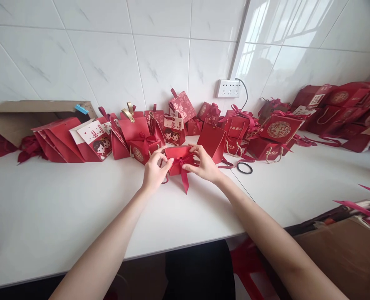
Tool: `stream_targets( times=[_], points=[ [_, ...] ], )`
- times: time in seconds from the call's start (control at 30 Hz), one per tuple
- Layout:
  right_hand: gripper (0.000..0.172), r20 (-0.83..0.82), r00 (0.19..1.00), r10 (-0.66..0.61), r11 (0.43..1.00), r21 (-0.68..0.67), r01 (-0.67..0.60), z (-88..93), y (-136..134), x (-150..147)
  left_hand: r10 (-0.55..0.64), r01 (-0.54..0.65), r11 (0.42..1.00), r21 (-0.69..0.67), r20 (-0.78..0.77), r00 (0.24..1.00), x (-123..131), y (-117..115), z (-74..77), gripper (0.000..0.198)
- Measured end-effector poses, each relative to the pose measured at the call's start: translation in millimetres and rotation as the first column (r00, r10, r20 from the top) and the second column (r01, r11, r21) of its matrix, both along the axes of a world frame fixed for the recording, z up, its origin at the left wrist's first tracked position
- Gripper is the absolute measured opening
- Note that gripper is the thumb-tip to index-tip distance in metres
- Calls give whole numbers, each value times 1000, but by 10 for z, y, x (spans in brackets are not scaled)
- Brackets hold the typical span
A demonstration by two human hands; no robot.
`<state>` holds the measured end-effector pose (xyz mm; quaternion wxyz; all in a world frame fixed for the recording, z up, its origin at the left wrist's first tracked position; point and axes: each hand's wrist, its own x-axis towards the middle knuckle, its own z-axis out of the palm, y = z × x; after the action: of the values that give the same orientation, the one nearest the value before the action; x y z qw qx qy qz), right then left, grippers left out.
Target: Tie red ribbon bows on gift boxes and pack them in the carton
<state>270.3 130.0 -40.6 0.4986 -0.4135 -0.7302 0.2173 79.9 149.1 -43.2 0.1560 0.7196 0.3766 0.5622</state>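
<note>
A small red gift box [174,154] stands on the white table between my hands. A dark red ribbon [185,180] is tied in a bow on its front, and one tail hangs down. My left hand [155,167] grips the box's left side, thumb at the bow. On the right side, my right hand [202,164] holds the box with fingers on the top edge and thumb by the ribbon. Just behind stand a plain red box with a pointed top [212,141] and a red box with a gold round print [139,153].
Several red gift boxes line the tiled wall, some with rope handles. A black hair tie [244,168] lies to the right. An open cardboard box [47,109] stands at the back left, and another cardboard box [341,254] is at the lower right. A power strip [227,88] is on the wall.
</note>
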Motion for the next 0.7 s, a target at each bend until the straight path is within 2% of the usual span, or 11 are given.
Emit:
stream_targets(
  times=[0.07,0.13,0.37,0.5,0.57,0.63,0.7],
  points=[
    [70,109,991,77,996,46,-82,-20,6,33,-2,2,1000,0,2,1000,-2,13,-15,21],
    [78,181,980,83,991,93,-101,-48,19,42,-1,1,1000,-12,12,1000,-1,24,-28,20],
    [103,141,976,-167,975,171,142,-197,80,-141,-24,25,999,48,-12,1000,21,46,-70,17],
    [100,62,966,-251,965,87,246,-227,69,-261,-33,38,996,86,-56,998,40,43,-80,15],
    [104,17,963,-268,963,17,268,-212,47,-289,-18,24,994,103,-62,998,45,40,-77,13],
    [116,-16,974,-224,974,-28,223,-181,22,-286,0,5,994,109,-47,999,37,43,-66,12],
    [127,-43,991,-123,991,-63,121,-139,-2,-257,11,-10,997,82,-11,1000,14,53,-52,12]
  ],
)
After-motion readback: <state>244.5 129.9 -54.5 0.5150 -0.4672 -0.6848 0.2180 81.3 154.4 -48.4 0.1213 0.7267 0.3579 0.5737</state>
